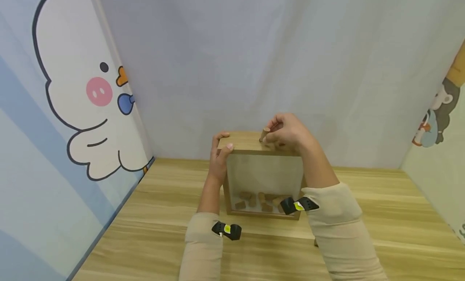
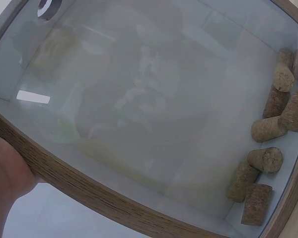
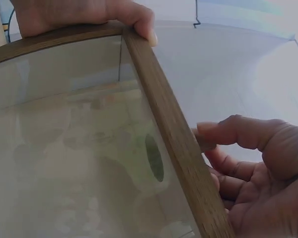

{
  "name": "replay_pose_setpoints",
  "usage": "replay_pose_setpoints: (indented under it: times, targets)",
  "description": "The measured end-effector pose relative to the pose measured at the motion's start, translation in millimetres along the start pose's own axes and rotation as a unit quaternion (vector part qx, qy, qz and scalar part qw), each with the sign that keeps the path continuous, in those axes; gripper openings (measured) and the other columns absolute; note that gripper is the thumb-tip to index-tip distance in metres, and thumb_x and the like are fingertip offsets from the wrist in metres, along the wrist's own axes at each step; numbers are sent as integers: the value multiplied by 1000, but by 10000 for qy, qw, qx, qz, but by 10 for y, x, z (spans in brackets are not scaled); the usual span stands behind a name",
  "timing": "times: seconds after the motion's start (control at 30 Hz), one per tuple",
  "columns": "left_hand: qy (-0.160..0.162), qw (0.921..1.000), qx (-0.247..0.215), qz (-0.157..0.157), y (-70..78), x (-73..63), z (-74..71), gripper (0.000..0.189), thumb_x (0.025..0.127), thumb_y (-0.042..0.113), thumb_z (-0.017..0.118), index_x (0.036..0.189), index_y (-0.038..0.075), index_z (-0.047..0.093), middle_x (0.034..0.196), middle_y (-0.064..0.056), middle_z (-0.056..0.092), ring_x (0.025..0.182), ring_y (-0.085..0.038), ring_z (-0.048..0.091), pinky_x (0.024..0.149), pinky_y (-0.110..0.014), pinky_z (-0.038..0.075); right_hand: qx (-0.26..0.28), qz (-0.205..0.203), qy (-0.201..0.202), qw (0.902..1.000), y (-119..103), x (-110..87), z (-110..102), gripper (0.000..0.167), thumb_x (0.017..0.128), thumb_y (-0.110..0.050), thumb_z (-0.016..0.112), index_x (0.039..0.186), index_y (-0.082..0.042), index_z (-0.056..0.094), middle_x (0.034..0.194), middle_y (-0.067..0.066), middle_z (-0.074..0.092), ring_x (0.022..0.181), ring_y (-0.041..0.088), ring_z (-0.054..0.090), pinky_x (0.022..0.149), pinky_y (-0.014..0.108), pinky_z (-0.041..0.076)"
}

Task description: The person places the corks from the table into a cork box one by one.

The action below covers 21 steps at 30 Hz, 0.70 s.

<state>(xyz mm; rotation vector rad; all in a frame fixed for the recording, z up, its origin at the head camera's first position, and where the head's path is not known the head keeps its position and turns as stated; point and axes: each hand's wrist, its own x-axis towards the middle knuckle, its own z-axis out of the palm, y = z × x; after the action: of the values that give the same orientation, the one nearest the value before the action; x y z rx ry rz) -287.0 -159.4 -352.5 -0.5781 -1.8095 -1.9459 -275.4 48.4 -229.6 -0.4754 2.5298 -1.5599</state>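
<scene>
A wooden-framed display box with a clear front stands upright on the table. My left hand grips its top left corner, thumb at the front edge and fingers over the top. On the top, my right hand pinches a cork between thumb and fingers, its lower end right at the round hole. The right wrist view shows this cork at the frame's outer side, beside the hole seen through the pane. Several corks lie loose along the bottom inside the box.
The wood-grain table runs up to a pale curtain close behind the box. A small dark thing shows at the edge of the right sleeve, mostly hidden. Cartoon-printed curtains hang at both sides.
</scene>
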Motion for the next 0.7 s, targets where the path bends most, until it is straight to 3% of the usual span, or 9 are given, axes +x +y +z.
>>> replay_pose_setpoints:
  times: [0.2, 0.4, 0.57, 0.7]
  targets:
    - [12, 10000, 16, -28, -17, -26, 13, 48, 84, 33, 47, 124, 7, 39, 137, -8, 28, 108, -23, 32, 90, -42, 27, -192, -1089, 509, 9926, 252, -364, 62, 33, 84, -4, 65, 113, 5, 52, 109, 16, 56, 97, 28, 53, 80, 38, 44]
    - [-17, 9999, 76, -79, -24, -41, 17, 48, 84, 33, 46, 124, 7, 38, 139, -8, 26, 108, -24, 32, 89, -42, 27, 146, -2230, 979, 9698, 581, -723, 136, 27, 84, -1, 64, 110, 5, 56, 109, 13, 55, 96, 21, 52, 80, 27, 44]
    - [26, 9999, 124, -43, -16, -37, 2, 49, 84, 33, 45, 124, 7, 38, 137, -8, 28, 105, -24, 32, 88, -41, 27, -240, -2495, 674, 9657, 903, -946, 128, 29, 84, 0, 65, 112, 1, 58, 110, 8, 59, 93, 15, 53, 77, 30, 45]
    - [19, 9999, 148, 9, -18, -8, -8, 49, 84, 32, 45, 125, 6, 38, 138, -11, 28, 104, -24, 34, 88, -41, 27, -407, -2133, 286, 9757, 1150, -1084, 76, 35, 84, -6, 66, 117, -2, 57, 116, 7, 58, 99, 22, 53, 82, 36, 44]
